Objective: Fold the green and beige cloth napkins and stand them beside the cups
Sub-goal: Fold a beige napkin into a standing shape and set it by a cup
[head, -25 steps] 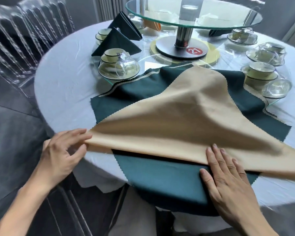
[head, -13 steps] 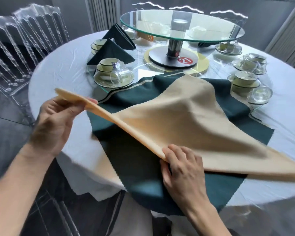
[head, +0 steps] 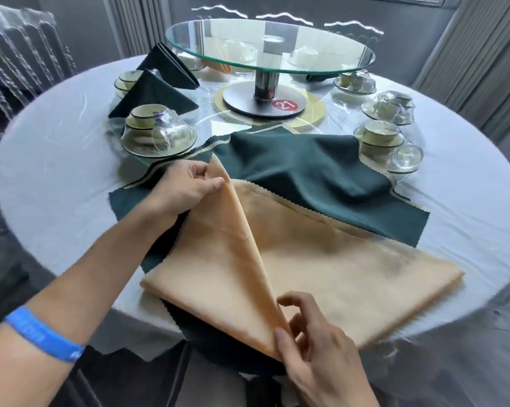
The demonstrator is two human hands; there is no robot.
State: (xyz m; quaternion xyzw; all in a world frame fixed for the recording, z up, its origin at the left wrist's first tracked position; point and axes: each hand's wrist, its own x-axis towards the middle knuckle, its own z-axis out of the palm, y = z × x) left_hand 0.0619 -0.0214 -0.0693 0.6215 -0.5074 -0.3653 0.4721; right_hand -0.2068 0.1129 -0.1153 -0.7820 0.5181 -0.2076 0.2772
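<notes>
Change: half a second ago the left hand (head: 186, 186) held the beige napkin (head: 321, 265) corner out past the surface's left side; now that corner is carried up over the middle, and the raised flap stands as a steep ridge. The right hand (head: 315, 348) has slid down to the near edge.
Left hand: pinches the beige corner between thumb and fingertips, above the green napkin (head: 306, 168).
Right hand: thumb and curled fingers pinch the near end of the lifted fold, at the surface's front edge.
Beige napkin: lies at the front of the surface on top of the green one, doubled into a triangle-like shape; its far edge is pinked in small zigzags.
Green napkin: spread under the beige, rumpled toward the far right, zigzag edge, near corner hanging over the front edge.
Cloth: matte woven fabric, soft creases.
Surface (head: 56, 177): round, covered in a pale cloth.
Cups (head: 156, 133): glass and cream ones on saucers, far left and far right.
Folded green napkins (head: 156, 92): two stand by the far-left cups.
Glass turntable (head: 269, 48): at the centre, on a metal post.
Wristband (head: 42, 336): blue, on the left forearm.
</notes>
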